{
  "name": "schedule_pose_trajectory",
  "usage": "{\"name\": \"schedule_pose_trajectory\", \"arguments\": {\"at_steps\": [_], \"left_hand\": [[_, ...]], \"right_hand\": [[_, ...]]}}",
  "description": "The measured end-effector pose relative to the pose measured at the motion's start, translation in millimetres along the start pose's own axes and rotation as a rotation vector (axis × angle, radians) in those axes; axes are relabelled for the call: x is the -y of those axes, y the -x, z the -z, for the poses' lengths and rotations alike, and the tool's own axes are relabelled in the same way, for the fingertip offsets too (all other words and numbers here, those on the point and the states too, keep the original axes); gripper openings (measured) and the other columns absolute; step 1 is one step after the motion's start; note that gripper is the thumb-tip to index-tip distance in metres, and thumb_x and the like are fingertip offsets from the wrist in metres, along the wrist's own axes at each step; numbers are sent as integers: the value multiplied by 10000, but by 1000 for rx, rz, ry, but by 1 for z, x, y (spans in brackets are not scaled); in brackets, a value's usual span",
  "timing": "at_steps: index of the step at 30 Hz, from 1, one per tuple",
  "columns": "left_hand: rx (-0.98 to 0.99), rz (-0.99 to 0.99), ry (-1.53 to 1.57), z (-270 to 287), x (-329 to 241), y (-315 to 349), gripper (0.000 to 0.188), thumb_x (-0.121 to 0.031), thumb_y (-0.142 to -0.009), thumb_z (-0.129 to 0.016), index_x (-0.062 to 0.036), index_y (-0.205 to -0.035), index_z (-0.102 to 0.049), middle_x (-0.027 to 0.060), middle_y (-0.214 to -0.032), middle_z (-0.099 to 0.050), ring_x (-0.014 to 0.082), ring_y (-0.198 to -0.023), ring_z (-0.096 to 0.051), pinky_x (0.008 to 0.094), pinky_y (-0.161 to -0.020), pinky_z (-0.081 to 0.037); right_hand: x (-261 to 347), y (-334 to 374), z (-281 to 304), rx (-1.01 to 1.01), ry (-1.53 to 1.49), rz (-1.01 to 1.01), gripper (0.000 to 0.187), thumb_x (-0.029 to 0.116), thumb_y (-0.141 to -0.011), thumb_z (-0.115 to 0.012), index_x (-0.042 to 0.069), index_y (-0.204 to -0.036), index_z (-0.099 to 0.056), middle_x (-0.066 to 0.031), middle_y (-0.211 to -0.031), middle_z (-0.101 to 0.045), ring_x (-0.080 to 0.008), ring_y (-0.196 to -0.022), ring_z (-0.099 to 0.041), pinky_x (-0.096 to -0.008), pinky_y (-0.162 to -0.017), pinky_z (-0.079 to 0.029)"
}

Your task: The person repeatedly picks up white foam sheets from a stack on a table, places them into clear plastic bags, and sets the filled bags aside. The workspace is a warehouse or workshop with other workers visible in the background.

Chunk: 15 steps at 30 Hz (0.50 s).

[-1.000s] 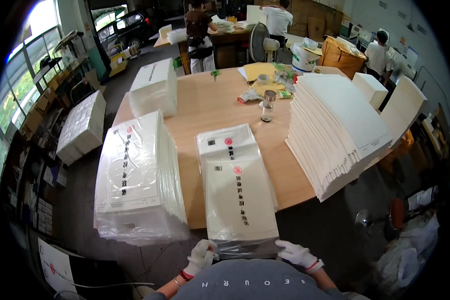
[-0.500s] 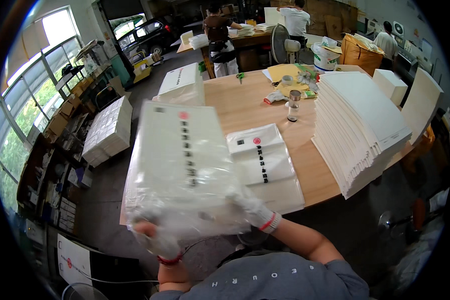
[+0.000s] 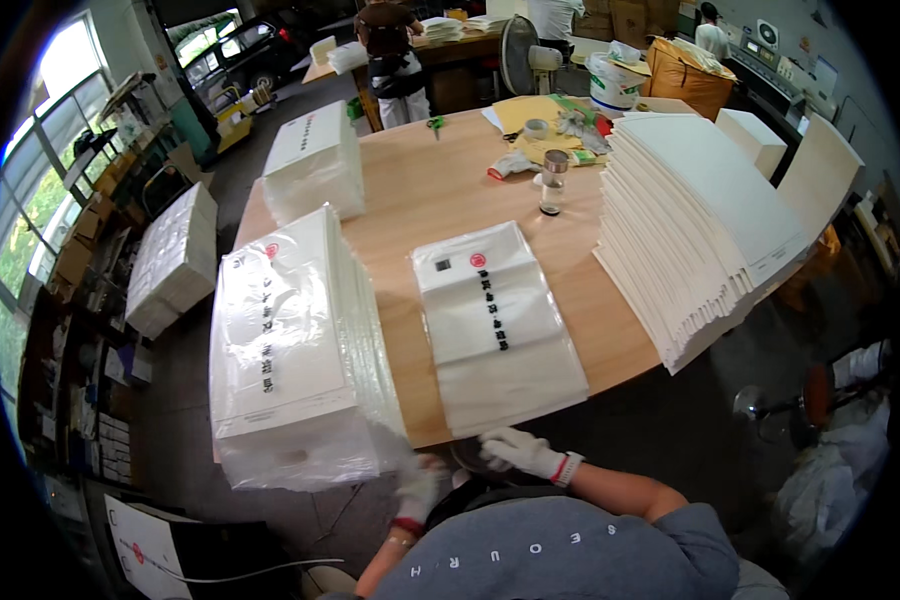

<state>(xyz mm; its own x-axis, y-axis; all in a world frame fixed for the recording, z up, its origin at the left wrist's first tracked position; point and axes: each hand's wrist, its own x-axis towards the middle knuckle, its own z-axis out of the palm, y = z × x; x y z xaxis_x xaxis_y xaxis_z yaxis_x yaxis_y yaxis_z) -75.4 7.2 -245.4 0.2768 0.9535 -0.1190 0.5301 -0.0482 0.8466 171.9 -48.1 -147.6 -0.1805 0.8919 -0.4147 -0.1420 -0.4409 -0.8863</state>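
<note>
Your left hand (image 3: 420, 487), in a white knit glove with a red cuff, is just beside the near right corner of the tall stack of white printed sheets in clear plastic (image 3: 288, 335); motion blurs its fingers, so you cannot tell whether they touch or grip the film. Your right hand (image 3: 523, 455), gloved alike, has loosely bent fingers just off the near edge of the flat white printed plastic bags (image 3: 515, 375) on the tabletop; their grip cannot be made out. Your grey shirt (image 3: 560, 550) hides part of your forearms.
</note>
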Motion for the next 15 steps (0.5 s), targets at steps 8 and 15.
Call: {"name": "schedule_pose_trajectory", "arguments": {"at_steps": [8,15], "left_hand": [[69,-704,-434,-108,-144,-127,170,-226,-768,-582,-59,-765,-607,153,-861,-584,329,-884,-507,412,-784,-415],[496,-425,-138,-108,-142,-164,189,-189,-831,-526,-8,-799,-569,181,-812,-601,311,-716,-562,367,-672,-448]], "right_hand": [[-19,79,60,-423,-71,-146,307,230,-898,-515,14,-1115,-492,-81,-854,-593,-121,-678,-577,-264,-613,-496],[20,-12,57,-515,-134,315,300,320,-847,-586,41,-958,-594,-79,-884,-611,-138,-750,-588,-253,-675,-472]]}}
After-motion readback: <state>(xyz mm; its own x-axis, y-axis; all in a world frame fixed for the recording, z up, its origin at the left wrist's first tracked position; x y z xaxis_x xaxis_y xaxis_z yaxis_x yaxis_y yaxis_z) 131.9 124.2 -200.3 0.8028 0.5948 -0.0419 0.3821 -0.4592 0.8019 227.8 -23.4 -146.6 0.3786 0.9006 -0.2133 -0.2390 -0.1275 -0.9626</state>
